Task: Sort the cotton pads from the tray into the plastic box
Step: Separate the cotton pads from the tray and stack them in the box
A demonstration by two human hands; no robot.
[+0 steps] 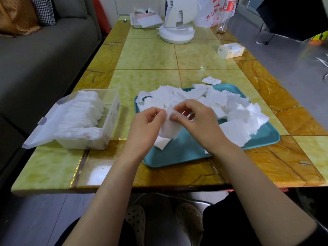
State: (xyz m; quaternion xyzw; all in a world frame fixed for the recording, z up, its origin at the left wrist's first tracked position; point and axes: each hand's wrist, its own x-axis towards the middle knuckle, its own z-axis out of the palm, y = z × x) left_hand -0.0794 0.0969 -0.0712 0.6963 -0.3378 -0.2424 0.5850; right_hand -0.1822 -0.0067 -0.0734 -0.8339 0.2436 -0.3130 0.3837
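- Closest in: left hand [147, 121] and right hand [200, 119] both pinch a small stack of cotton pads [170, 128] over the tray [177, 153].
- Plastic box [106, 139] sits left, lid [46, 125] open and already well filled. I'd square the stack's edges first.
- On the right, loose pads [221, 103] overhang the tray rim. The bare table [124, 121] between box and tray leaves room to carry the stack across.

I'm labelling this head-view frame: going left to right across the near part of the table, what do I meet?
In order: plastic box, left hand, held cotton pads, right hand, loose pad pile. The tray lies under several of these, so it is left out.
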